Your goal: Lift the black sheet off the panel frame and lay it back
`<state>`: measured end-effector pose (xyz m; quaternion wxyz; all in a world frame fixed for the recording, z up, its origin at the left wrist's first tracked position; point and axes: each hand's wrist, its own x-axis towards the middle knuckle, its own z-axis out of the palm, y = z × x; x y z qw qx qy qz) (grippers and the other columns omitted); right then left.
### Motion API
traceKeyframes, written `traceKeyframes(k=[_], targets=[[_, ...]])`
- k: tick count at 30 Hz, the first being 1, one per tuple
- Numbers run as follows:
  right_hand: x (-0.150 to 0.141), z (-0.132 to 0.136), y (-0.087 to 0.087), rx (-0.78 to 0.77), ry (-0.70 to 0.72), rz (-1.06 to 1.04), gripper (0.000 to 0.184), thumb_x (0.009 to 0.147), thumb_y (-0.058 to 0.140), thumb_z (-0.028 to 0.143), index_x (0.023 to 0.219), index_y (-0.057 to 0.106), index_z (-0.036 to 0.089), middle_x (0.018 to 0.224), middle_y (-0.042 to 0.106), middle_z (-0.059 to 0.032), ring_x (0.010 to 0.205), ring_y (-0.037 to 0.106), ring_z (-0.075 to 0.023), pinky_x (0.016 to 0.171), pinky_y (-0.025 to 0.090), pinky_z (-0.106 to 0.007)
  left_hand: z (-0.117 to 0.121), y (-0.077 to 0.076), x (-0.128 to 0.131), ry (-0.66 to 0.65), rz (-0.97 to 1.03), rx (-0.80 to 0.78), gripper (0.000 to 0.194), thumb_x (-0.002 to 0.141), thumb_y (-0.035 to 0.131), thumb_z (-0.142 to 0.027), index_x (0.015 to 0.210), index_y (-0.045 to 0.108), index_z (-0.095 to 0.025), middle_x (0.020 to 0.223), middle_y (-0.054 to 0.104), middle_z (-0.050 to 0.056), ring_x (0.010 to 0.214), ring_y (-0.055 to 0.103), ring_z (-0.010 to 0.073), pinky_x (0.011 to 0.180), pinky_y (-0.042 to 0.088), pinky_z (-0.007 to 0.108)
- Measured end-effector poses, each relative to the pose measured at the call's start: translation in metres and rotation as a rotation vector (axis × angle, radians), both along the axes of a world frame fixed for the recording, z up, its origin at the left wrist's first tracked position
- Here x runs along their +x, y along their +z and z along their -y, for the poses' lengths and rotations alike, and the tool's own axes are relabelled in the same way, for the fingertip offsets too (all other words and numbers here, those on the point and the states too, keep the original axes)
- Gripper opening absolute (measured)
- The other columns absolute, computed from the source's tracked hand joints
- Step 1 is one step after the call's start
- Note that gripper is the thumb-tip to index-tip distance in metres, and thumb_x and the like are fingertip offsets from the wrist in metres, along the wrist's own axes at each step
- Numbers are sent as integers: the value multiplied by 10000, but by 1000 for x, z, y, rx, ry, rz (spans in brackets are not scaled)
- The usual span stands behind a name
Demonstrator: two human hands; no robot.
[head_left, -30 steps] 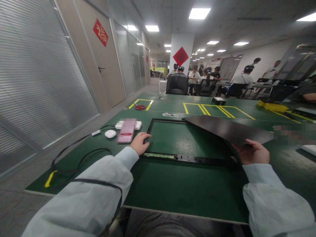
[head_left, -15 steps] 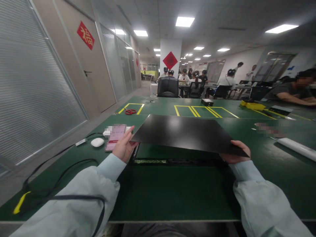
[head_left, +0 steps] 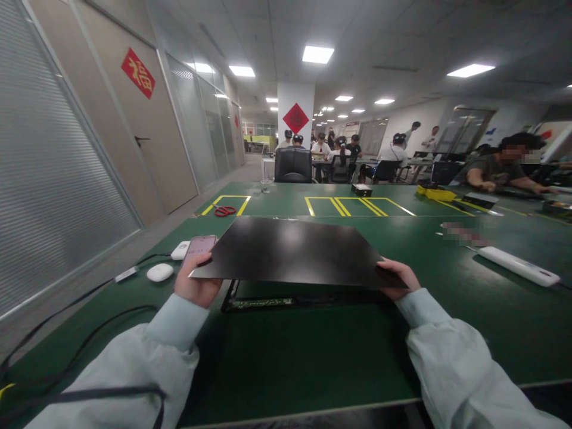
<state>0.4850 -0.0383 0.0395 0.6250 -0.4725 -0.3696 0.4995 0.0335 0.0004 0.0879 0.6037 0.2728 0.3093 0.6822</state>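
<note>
Between my two hands, a thin, flat black panel (head_left: pixel 295 250) is held up above the table, its glossy face reflecting the ceiling light. My left hand (head_left: pixel 196 281) grips the panel's left edge, thumb on top and fingers underneath. At the opposite side my right hand (head_left: pixel 399 279) pinches the near right corner, with the fingers partly hidden below. Under the panel a black rectangular frame (head_left: pixel 230 298) lies on the green table, and a narrow circuit board strip (head_left: pixel 263 302) runs along its near side. The panel covers much of this frame.
On the green table (head_left: pixel 295 357), a phone (head_left: pixel 202 244), a white earbud case (head_left: pixel 159 273) and a black cable lie at left. Red-handled scissors (head_left: pixel 224 211) rest farther back. At right are a white power strip (head_left: pixel 518 266) and a yellow container (head_left: pixel 435 193). A person sits at the far right.
My left thumb has come down onto the panel's edge, where the fingers were stretched out before. The view has turned slightly right, and hands and panel appear farther left.
</note>
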Motion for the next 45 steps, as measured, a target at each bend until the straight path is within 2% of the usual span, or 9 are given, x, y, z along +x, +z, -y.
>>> traceKeyframes(k=[2,5,12,16,21,26,29,35,45], targets=[[-2,-1,1,-89,67,-23,300,627,709,272,917,764,221,881,803,-85,817,778,-271,748,636,-395,0,1,-4,4,-46,30,347,663,678,-173,994,778,-201,914,829,63,957,793,294,800,705,377],[-2,-2,3,-154,23,-39,441,591,751,193,1032,751,212,919,808,-82,761,757,-208,678,603,-305,1,2,-5,-7,-103,72,333,680,673,-223,996,776,-257,985,837,56,1185,739,384,918,694,501],[-5,-3,2,-90,-109,33,588,591,777,227,1171,692,263,963,817,-75,832,757,-240,646,550,-317,1,-1,-2,15,-83,113,363,661,699,-223,1010,795,-199,1088,836,64,1165,748,316,983,653,399],[-5,-4,1,-40,-246,177,640,568,796,325,1201,735,259,974,816,-40,878,723,-237,663,494,-307,1,-4,-2,1,-103,145,390,662,717,-242,1039,800,-191,1126,832,68,1190,739,331,1009,635,421],[0,-6,-2,16,-328,317,457,580,798,399,1017,791,265,866,791,-33,1005,713,-296,909,518,-403,2,-10,1,-31,-142,134,418,685,734,-255,1090,809,-182,1124,835,74,1195,738,340,1038,616,450],[13,-11,-9,12,-440,446,346,601,724,397,921,781,278,775,761,-21,1029,715,-313,1002,504,-462,0,-22,7,-153,-236,87,515,695,744,-248,1202,787,-174,1166,828,96,1196,738,364,1018,620,485],[19,-13,-13,-15,-495,482,375,598,715,423,934,774,267,752,762,-27,1004,724,-321,1018,491,-490,-3,-30,10,-187,-271,57,608,699,758,-246,1302,753,-170,1209,820,103,1192,741,364,1006,623,479],[26,-21,-23,-41,-462,445,350,576,718,439,874,768,264,739,754,-29,921,737,-300,966,501,-459,-11,-41,12,-219,-296,37,630,717,763,-223,1342,735,-157,1268,803,115,1219,732,351,1026,608,449],[37,-28,-36,-90,-419,471,330,614,716,448,875,767,252,853,763,-29,1007,708,-282,989,481,-420,-18,-56,10,-300,-337,45,658,755,737,-191,1412,698,-172,1323,777,131,1242,721,347,1032,602,464]])
